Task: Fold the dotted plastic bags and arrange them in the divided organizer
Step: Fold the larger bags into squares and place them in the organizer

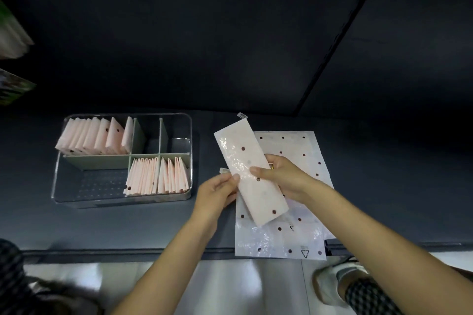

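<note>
**Long-folded dotted bag held over the flat pile, organizer partly filled**

While both hands hold it above the dark tabletop (153, 225), a pink dotted bag folded into a long strip (252, 176) slants from upper left to lower right. The left hand (217, 193) pinches the strip's left edge between thumb and curled fingers; the right hand (282, 175) wraps around the right edge, thumb on top and fingers tucked behind, with a ring showing on one finger.

Beneath the strip lies a pile of flat, unfolded dotted bags (289, 235), its near edge overhanging the front of the table.

To the left, well apart from the hands, sits the clear divided organizer (57, 179) with pale green partitions (97, 162). Its far-left compartment holds a row of folded bags (94, 139) standing on edge. Two near-right compartments each hold folded bags: one packed row (143, 176) and a looser set beside it (174, 175). How many bags each holds cannot be told.

At the bottom edge, a grey shoe (335, 281) stands on a pale floor.
</note>
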A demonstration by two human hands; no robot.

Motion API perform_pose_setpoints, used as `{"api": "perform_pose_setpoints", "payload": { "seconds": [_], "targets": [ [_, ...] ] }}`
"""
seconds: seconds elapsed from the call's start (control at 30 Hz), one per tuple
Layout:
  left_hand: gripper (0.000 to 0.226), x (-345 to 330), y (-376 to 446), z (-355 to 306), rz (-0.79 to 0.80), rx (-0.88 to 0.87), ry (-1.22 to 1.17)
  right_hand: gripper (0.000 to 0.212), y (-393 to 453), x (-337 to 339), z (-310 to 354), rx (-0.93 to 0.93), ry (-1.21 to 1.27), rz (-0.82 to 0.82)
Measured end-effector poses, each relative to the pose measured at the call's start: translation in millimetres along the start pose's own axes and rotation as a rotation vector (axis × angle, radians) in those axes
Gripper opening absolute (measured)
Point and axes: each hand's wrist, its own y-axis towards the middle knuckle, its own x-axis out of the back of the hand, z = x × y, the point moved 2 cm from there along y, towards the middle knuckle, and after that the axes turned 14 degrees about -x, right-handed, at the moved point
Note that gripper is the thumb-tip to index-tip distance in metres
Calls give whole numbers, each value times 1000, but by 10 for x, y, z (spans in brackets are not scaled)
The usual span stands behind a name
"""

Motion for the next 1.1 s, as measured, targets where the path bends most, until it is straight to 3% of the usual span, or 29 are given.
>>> {"api": "perform_pose_setpoints", "payload": {
  "seconds": [0.1, 0.27, 0.47, 0.57, 0.7, 0.77, 0.83, 0.9, 0.97, 1.1],
  "targets": [
    [10, 49, -30, -173, -34, -34, -21, 33, -150, -166, -1, 47, 35, -12],
    [9, 289, -24, -377, -8, -122, 145, 17, -317, -292, 75, 115, -7, -71],
    [17, 474, -44, -649, 113, -235, 89, 19, -399, -435, 188, 155, 228, 81],
    [24, 584, -31, -722, 171, -228, 35, 30, -412, -542, 279, 208, 245, 60],
    [24, 702, 6, -729, 151, -51, -97, 34, -393, -710, 411, 297, 199, -15],
    [29, 737, 10, -706, 109, -5, -4, 40, -361, -782, 458, 333, 140, -62],
    [19, 793, 28, -696, 13, -33, 19, 43, -332, -851, 509, 331, 63, -88],
    [18, 877, 47, -744, -78, -115, 46, 38, -310, -905, 587, 319, 37, -54],
    [21, 973, 73, -844, -72, -282, 224, 31, -286, -962, 709, 337, -20, 5],
    [15, 1083, 143, -1091, 66, -508, 474, 16, -183, -1180, 973, 376, -623, 30]
  ]
}}
